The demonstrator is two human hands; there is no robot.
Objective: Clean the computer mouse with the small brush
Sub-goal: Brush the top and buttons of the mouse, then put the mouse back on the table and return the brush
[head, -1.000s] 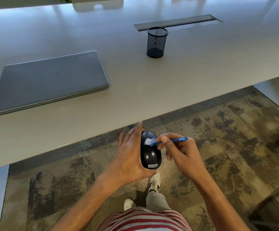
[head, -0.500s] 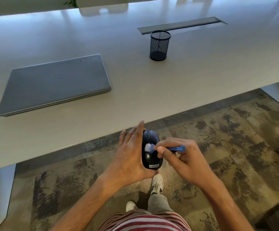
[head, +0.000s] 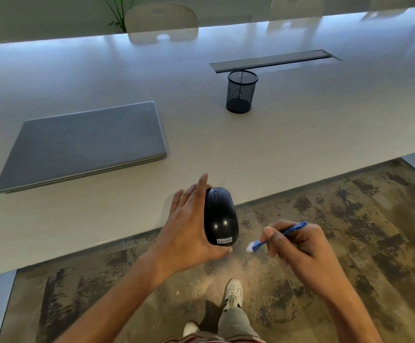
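Note:
My left hand [head: 186,226] grips a glossy black computer mouse [head: 220,216] from its left side, holding it in the air at the table's near edge, its top toward me and a white label at its lower end. My right hand [head: 298,246] pinches a small blue brush [head: 275,237] with white bristles. The bristles point left and hang a short way right of the mouse's lower end, not touching it.
A white table [head: 300,134] spans the view. On it lie a shut grey laptop [head: 82,144] at the left and a black mesh pen cup [head: 241,91] near a cable slot [head: 273,60]. Patterned carpet and my shoes are below; chairs stand beyond the table.
The brush was on the mouse's top near the wheel. My right hand has pulled it away to the right and down, off the mouse. The left hand keeps its hold.

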